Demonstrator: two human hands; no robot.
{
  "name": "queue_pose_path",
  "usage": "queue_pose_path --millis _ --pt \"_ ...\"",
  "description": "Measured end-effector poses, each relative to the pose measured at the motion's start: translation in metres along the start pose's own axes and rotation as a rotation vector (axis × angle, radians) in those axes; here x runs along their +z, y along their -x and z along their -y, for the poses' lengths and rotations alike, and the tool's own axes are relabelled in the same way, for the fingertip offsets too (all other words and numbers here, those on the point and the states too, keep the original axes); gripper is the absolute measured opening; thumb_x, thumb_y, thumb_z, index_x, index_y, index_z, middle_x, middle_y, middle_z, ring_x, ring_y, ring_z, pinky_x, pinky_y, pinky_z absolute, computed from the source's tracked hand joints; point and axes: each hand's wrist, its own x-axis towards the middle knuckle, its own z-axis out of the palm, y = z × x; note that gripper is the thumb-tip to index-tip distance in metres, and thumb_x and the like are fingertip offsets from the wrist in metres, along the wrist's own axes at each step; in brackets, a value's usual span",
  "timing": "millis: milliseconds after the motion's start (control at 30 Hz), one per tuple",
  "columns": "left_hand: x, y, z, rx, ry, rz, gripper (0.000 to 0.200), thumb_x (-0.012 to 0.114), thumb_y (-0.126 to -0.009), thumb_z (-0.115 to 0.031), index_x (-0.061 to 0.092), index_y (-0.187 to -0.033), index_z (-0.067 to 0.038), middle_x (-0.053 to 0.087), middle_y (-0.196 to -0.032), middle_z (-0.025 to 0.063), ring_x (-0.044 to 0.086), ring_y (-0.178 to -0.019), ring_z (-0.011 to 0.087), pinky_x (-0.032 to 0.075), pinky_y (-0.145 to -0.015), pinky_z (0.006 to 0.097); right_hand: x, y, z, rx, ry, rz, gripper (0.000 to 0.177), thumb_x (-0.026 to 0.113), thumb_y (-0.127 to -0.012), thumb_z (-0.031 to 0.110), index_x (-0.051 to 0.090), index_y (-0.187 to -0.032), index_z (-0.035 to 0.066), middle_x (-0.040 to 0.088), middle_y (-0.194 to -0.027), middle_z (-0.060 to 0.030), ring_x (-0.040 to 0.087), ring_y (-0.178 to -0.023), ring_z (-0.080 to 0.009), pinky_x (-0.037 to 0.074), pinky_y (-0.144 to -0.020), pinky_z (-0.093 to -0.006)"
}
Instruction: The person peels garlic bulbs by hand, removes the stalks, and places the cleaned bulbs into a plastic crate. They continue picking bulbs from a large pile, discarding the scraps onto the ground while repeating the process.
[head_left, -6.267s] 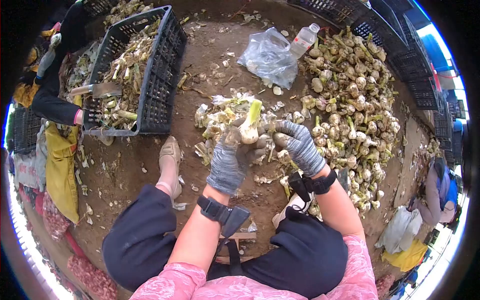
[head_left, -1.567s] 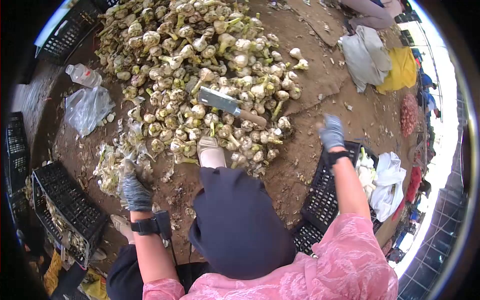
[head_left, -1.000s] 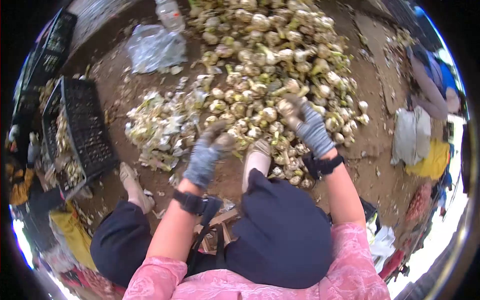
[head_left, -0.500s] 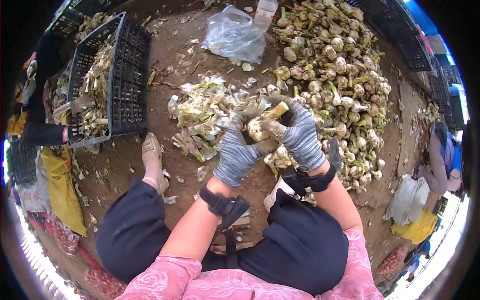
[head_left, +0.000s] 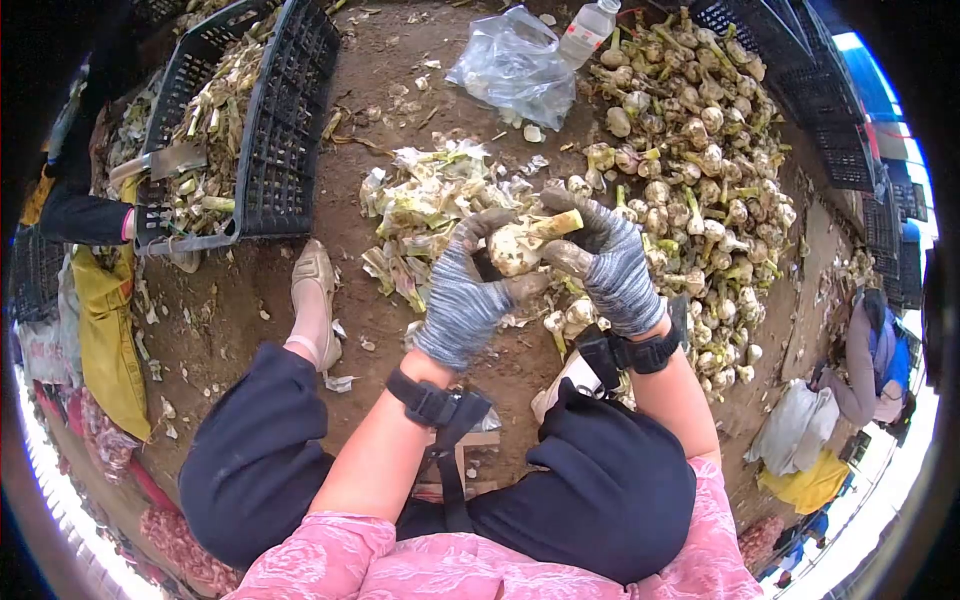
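A garlic bulb (head_left: 513, 250) with a short cut stem is held up between my two gloved hands. My left hand (head_left: 462, 305), in a grey knit glove with dirty fingertips, is closed around the bulb's left side. The fingers of my right hand (head_left: 612, 265) curl around the stem end, with the thumb beside the bulb's right edge. Below and behind the hands lies a pile of peeled garlic skins (head_left: 430, 205). A few trimmed bulbs (head_left: 572, 322) rest on the ground under my right hand.
A large heap of garlic bulbs (head_left: 715, 180) spreads on the right. A black crate (head_left: 275, 130) of stalks stands at left, with a broad-bladed knife (head_left: 175, 160) on it. A plastic bag (head_left: 515, 70) and a bottle (head_left: 590, 32) lie ahead. Another person's sleeve (head_left: 90, 217) shows at far left.
My right thumb has slid off the bulb's face toward the stem side, so more of the bulb shows. My left hand keeps its hold. The whole view has shifted slightly.
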Motion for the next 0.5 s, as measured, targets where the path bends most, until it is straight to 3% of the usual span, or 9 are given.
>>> queue_pose_path --millis 100,300,367,400,433,467,500 --pt "-0.001 0.000 0.003 0.091 -0.068 -0.009 0.060 0.077 -0.061 -0.013 0.045 -0.110 -0.002 0.051 -0.107 0.0067 0.051 -0.097 0.0156 0.045 -0.084 0.0283 -0.002 0.002 0.001 -0.007 0.013 0.011 0.043 0.063 -0.072 0.002 0.051 -0.114 0.003 0.059 -0.096 -0.0042 0.055 -0.082 -0.0091 0.046 -0.074 -0.0234" --pt "-0.004 -0.001 0.009 -0.001 0.038 0.028 0.055 0.073 -0.067 -0.013 0.045 -0.113 -0.001 0.053 -0.105 0.0066 0.052 -0.096 0.0152 0.048 -0.079 0.0271 -0.007 0.005 -0.004 0.001 -0.077 -0.008 0.043 0.059 -0.071 -0.001 0.051 -0.114 0.002 0.059 -0.096 -0.0054 0.055 -0.080 -0.0096 0.046 -0.074 -0.0236" --pt "-0.005 -0.002 0.012 -0.104 0.201 0.064 0.055 0.068 -0.072 -0.028 0.045 -0.114 -0.001 0.055 -0.101 0.0077 0.057 -0.085 0.0157 0.050 -0.070 0.0266 -0.013 0.006 -0.017 -0.084 0.035 -0.039 0.043 0.058 -0.071 -0.001 0.051 -0.113 0.002 0.060 -0.096 -0.0056 0.055 -0.080 -0.0099 0.046 -0.074 -0.0237" --pt "-0.009 -0.002 0.014 -0.106 0.200 0.065 0.055 0.068 -0.072 -0.028 0.045 -0.114 -0.001 0.055 -0.101 0.0077 0.057 -0.085 0.0157 0.050 -0.070 0.0266 -0.014 0.006 -0.019 -0.171 0.150 -0.064 0.043 0.057 -0.071 -0.001 0.051 -0.113 0.002 0.060 -0.096 -0.0058 0.055 -0.080 -0.0101 0.046 -0.073 -0.0239" --pt "-0.014 -0.001 0.017 -0.253 0.361 0.146 0.056 0.064 -0.073 -0.036 0.045 -0.113 -0.002 0.056 -0.099 0.0087 0.058 -0.078 0.0164 0.051 -0.066 0.0266 -0.017 0.007 -0.017 -0.195 0.334 -0.043 0.042 0.056 -0.071 -0.002 0.051 -0.113 0.002 0.059 -0.097 -0.0062 0.055 -0.081 -0.0108 0.047 -0.073 -0.0243" --pt "-0.018 0.000 0.019 -0.402 0.521 0.225 0.059 0.060 -0.075 -0.044 0.046 -0.113 -0.002 0.057 -0.097 0.0097 0.059 -0.071 0.0170 0.051 -0.062 0.0266 -0.018 0.007 -0.016 -0.195 0.331 -0.045 0.042 0.056 -0.071 -0.002 0.051 -0.113 0.002 0.059 -0.097 -0.0062 0.055 -0.081 -0.0108 0.047 -0.073 -0.0243" --pt "-0.017 0.000 0.019 -0.403 0.518 0.225 0.059 0.060 -0.075 -0.044 0.046 -0.113 -0.002 0.057 -0.097 0.0097 0.059 -0.071 0.0170 0.051 -0.062 0.0266 -0.019 0.006 -0.016 -0.205 0.341 -0.040 0.041 0.057 -0.072 0.000 0.051 -0.113 0.002 0.060 -0.097 -0.0068 0.055 -0.081 -0.0107 0.047 -0.073 -0.0241"
